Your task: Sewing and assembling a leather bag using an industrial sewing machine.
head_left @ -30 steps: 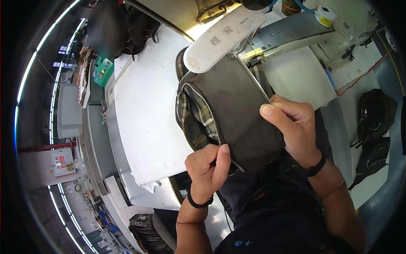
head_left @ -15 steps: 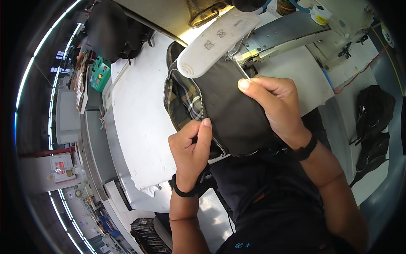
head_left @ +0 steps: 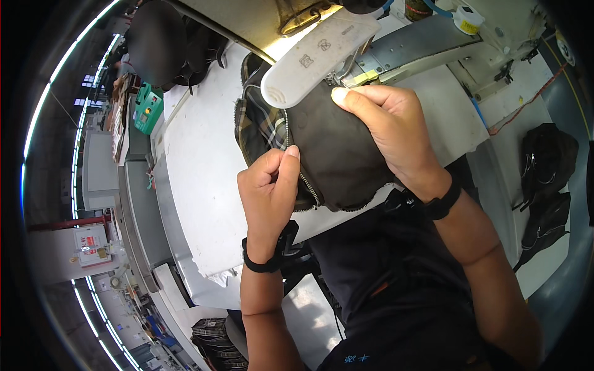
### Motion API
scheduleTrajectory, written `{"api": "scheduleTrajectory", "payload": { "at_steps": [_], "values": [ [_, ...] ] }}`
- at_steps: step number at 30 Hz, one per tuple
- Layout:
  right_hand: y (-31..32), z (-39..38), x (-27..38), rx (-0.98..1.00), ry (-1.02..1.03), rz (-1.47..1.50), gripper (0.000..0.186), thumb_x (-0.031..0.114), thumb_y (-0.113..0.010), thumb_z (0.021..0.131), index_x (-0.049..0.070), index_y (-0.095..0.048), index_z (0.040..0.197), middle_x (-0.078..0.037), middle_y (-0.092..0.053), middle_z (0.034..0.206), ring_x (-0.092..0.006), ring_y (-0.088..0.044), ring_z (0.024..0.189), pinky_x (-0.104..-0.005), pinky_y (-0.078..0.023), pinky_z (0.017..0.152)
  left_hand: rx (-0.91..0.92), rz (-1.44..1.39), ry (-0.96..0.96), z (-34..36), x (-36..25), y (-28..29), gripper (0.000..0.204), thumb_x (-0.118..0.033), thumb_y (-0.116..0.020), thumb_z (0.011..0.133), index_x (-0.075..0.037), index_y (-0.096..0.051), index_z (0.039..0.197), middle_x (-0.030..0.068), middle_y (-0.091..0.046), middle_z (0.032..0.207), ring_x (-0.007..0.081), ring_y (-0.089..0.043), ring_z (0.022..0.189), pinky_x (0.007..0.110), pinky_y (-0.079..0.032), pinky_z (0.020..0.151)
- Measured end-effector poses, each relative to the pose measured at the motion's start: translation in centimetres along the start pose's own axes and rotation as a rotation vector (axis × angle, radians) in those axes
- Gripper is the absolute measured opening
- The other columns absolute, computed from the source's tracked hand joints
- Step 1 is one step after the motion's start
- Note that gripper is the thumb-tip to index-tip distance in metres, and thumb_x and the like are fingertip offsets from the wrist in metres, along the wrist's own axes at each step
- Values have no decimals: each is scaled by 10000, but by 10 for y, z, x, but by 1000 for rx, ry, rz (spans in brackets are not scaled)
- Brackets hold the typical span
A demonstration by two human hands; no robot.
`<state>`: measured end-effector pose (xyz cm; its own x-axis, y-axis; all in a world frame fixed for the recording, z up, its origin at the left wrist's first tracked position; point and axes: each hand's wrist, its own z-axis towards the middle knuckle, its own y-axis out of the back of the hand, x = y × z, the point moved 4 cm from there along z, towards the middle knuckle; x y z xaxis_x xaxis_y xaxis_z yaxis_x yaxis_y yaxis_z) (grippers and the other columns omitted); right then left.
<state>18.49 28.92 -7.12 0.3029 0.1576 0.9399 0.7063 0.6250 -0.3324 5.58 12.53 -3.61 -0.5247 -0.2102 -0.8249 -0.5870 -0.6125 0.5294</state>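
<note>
A dark brown fabric bag piece (head_left: 337, 145) with metal zipper teeth along its edges and a plaid lining lies on the white table, its far end under the sewing machine (head_left: 322, 52). My left hand (head_left: 269, 188) is closed in a pinch on its left zipper edge (head_left: 304, 179). On the right edge, just below the presser foot (head_left: 334, 79), my right hand (head_left: 396, 127) pinches the cloth between thumb and forefinger. The machine's pale rounded cover hides part of the fabric and the needle area.
The white tabletop (head_left: 198, 185) extends to the left. A green box (head_left: 148, 108) stands beyond its left edge, near a person with dark hair (head_left: 154, 43). Dark fabric pieces (head_left: 544, 179) lie at the right. A white bottle (head_left: 468, 20) sits on the machine.
Both hands have moved away from me toward the machine, carrying the bag piece with them. Its near edge now lies farther from my lap, and more fabric is under the machine.
</note>
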Motion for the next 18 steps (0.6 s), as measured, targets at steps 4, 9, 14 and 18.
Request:
{"api": "scheduleTrajectory", "payload": {
  "at_steps": [4,9,14,18],
  "values": [
    [1,-8,3,22,-40,-31,186,129,-689,999,-38,-745,937,30,-708,880,-7,-581,788,-196,-464,709,-9,-25,32,-3,-2,1,363,-114,-659,1013,-15,-557,679,-46,-469,577,31,-394,529,244,-296,487],
    [5,-31,4,-16,51,-4,282,212,-734,987,-9,-706,815,104,-448,615,-1,-362,612,-245,-278,527,-6,-45,64,-7,-3,-1,340,-110,-669,1010,1,-578,702,-47,-476,593,23,-382,552,246,-289,498],
    [13,-35,4,8,82,-133,323,228,-719,999,-50,-687,838,77,-461,633,-13,-371,628,-239,-303,539,-18,-55,47,-7,-3,-3,342,-132,-656,1029,-9,-604,715,-49,-490,592,22,-408,531,235,-301,484],
    [14,-31,5,68,54,-113,354,236,-699,1012,-64,-667,827,65,-443,645,-25,-383,638,-253,-323,542,1,-62,54,-7,-3,-5,344,-137,-651,1035,-17,-600,717,-51,-493,596,22,-410,530,233,-302,483]
  ]
}}
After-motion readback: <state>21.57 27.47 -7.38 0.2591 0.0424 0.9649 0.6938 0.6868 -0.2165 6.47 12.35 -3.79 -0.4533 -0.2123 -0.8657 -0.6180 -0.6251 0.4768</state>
